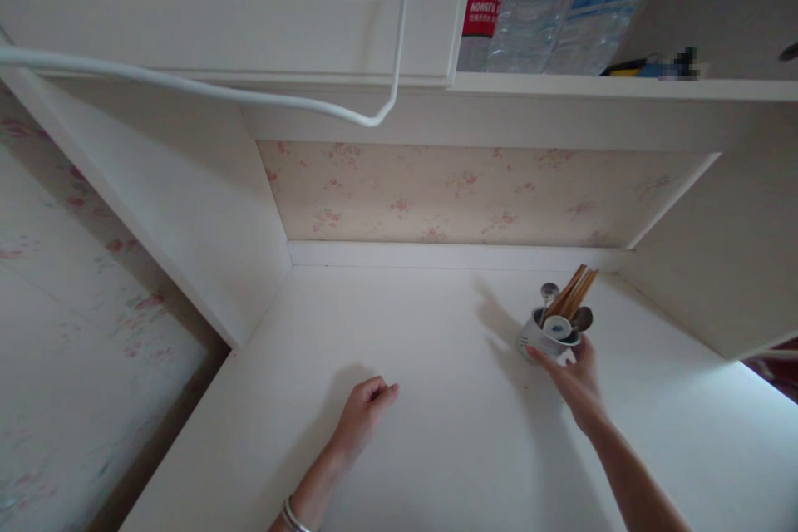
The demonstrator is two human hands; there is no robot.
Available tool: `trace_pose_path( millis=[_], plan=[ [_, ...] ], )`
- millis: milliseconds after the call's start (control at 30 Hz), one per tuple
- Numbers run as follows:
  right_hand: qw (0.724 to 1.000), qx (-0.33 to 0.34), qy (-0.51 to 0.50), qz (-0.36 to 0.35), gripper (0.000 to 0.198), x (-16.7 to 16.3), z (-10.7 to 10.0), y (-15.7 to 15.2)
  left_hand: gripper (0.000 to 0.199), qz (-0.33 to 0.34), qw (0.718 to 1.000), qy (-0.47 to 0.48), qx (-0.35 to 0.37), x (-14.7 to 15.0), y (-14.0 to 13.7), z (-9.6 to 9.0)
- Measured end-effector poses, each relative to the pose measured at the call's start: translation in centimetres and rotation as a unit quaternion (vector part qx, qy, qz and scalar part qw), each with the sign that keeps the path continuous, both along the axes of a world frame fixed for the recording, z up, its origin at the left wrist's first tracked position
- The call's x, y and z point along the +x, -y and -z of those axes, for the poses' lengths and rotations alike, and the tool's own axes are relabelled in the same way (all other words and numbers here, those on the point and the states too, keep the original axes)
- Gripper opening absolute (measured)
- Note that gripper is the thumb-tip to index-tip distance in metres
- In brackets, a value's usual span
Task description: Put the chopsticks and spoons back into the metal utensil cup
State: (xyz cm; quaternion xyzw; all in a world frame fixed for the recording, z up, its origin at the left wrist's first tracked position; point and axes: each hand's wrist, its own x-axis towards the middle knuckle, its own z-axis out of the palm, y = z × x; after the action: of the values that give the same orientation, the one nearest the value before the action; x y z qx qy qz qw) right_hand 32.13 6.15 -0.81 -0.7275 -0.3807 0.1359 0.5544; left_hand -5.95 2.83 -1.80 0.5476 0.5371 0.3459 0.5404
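Observation:
Toward the back right of the white desktop (436, 449), my right hand (579, 382) is closed around a small white utensil holder (529, 344), thumb on its near left side and fingers on its right. Several wooden chopsticks (574, 294) lean out of it to the upper right. A metal spoon (549, 291) and a darker metal spoon (583, 318) stick out as well, along with a white ceramic spoon (557, 327). My left hand (363, 416) is curled into a loose fist over the middle of the desktop, with nothing visible in it. A silver bracelet (292, 515) circles that wrist.
A shelf edge (623, 89) runs overhead, with water bottles (542, 8) on it. A white cable (262, 100) hangs in front of the upper cabinet. Side panels (180, 174) flank the desktop, and floral wallpaper (449, 191) lies behind.

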Motion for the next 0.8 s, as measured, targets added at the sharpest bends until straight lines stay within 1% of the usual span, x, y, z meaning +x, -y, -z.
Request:
trace_pose_path(
  millis=[100,167,267,333,400,467,533,567,600,667,800],
  plan=[
    [1.0,-0.022,-0.007,0.004,0.115,0.1,0.0,1.5,0.044,-0.001,1.0,-0.004,-0.001,0.1,0.0,-0.1],
    [0.999,-0.029,0.0,0.017,0.119,0.0,-0.1,2.6,0.044,-0.002,1.0,-0.007,-0.003,0.1,0.0,-0.1],
    [0.999,-0.004,0.025,0.029,0.115,-1.0,-0.5,4.2,0.045,-0.004,1.0,-0.011,-0.001,0.1,-0.1,0.1],
    [0.997,0.038,0.047,0.044,0.109,-2.4,-0.6,5.0,0.045,-0.004,1.0,-0.016,0.005,0.1,-0.1,0.1],
    [0.996,0.077,0.031,0.038,0.098,-4.2,-0.5,5.6,0.045,-0.003,1.0,-0.019,0.008,0.1,0.0,0.1],
    [0.997,0.072,-0.036,-0.012,0.076,-6.6,-0.3,6.1,0.046,-0.002,1.0,-0.021,0.007,0.1,0.0,0.0],
    [0.989,0.015,-0.104,-0.101,0.053,-9.4,-0.2,6.3,0.046,-0.001,1.0,-0.025,0.005,0.1,0.0,-0.2],
    [0.981,-0.019,-0.118,-0.152,0.046,-10.9,-0.2,6.4,0.045,-0.001,1.0,-0.029,0.006,0.2,0.0,-0.3],
    [0.972,-0.037,-0.119,-0.198,0.043,-12.5,-0.2,6.4,0.045,-0.003,0.999,-0.033,0.009,0.2,0.0,-0.3],
    [0.953,-0.049,-0.128,-0.27,0.043,-15.7,-0.2,6.4,0.046,-0.006,0.999,-0.039,0.013,0.3,0.0,-0.3],
    [0.925,-0.076,-0.138,-0.346,0.052,-21.2,0.4,6.1,0.044,-0.003,0.999,-0.046,0.025,0.4,0.0,-0.2]
  ],
)
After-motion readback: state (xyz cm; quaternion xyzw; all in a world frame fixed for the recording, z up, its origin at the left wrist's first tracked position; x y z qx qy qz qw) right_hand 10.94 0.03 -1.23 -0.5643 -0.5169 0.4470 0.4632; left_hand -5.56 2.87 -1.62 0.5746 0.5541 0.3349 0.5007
